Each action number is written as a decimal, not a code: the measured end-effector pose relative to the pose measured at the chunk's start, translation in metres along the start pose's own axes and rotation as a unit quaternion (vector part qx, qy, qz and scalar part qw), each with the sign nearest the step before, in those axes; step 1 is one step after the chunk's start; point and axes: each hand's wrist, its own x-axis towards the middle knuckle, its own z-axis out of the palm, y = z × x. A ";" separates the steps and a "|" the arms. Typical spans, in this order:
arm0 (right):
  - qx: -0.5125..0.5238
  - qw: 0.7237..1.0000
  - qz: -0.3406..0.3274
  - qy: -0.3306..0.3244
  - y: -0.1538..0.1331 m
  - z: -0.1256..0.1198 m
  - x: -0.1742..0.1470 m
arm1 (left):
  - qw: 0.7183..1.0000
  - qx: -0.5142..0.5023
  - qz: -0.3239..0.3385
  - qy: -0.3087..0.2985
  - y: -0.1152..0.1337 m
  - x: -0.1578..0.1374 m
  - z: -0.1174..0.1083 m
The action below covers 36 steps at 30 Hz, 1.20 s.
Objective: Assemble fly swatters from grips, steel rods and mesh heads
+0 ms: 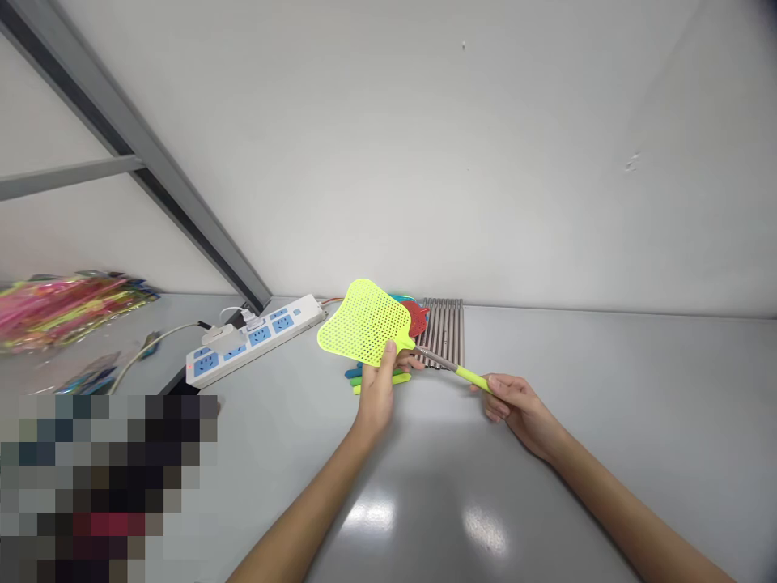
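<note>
A yellow-green fly swatter [367, 324] with a perforated head is held between both hands above the table. My left hand [380, 385] grips it at the neck, thumb on top. At the other end, my right hand [513, 405] is closed around the yellow-green handle; a short metal rod shows between head and handle. Behind the swatter lie a red swatter head [417, 318] and a teal one [401, 298], both partly covered. Next to them is a row of several metal rods [447, 332]. Blue, green and yellow-green handles [401, 378] lie partly behind my left hand.
A white power strip [258, 340] with plugs and cables lies to the left on the grey table [637, 405]. Farther left are colourful plastic-wrapped bundles [73, 308]. A metal frame post [176, 186] stands by the wall. The lower left corner is pixelated.
</note>
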 end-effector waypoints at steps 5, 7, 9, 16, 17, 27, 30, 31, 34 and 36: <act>0.011 1.000 0.000 0.004 0.000 0.000 0.001 | 1.000 0.003 0.000 0.008 -0.002 0.001 -0.001; 0.015 1.000 0.000 0.005 0.000 0.000 0.000 | 1.000 0.006 0.002 0.007 -0.002 0.001 -0.001; 0.019 1.000 0.004 0.003 -0.001 0.000 0.000 | 1.000 0.004 0.002 0.005 -0.002 0.001 -0.002; 0.097 0.994 0.000 0.045 -0.007 -0.002 0.002 | 0.999 -0.003 -0.031 0.013 -0.003 0.002 -0.004; 0.121 0.991 -0.008 0.058 -0.008 -0.002 0.003 | 0.999 -0.002 -0.034 0.010 -0.003 0.001 -0.003; 0.142 0.990 0.004 0.011 -0.010 0.005 -0.006 | 0.968 -0.142 -0.132 -0.157 0.003 -0.019 0.013; 0.092 0.995 0.016 -0.037 -0.006 0.016 -0.009 | 0.945 -0.167 -0.179 -0.216 -0.002 -0.031 0.022; 0.085 0.995 0.013 -0.045 -0.004 0.019 -0.009 | 0.937 -0.175 -0.190 -0.234 -0.004 -0.034 0.024; 0.094 0.995 -0.003 -0.037 -0.003 0.026 -0.008 | 0.923 -0.205 -0.210 -0.250 -0.006 -0.039 0.029; 0.107 0.994 -0.011 -0.024 -0.002 0.028 -0.006 | 0.919 -0.226 -0.221 -0.234 -0.006 -0.040 0.030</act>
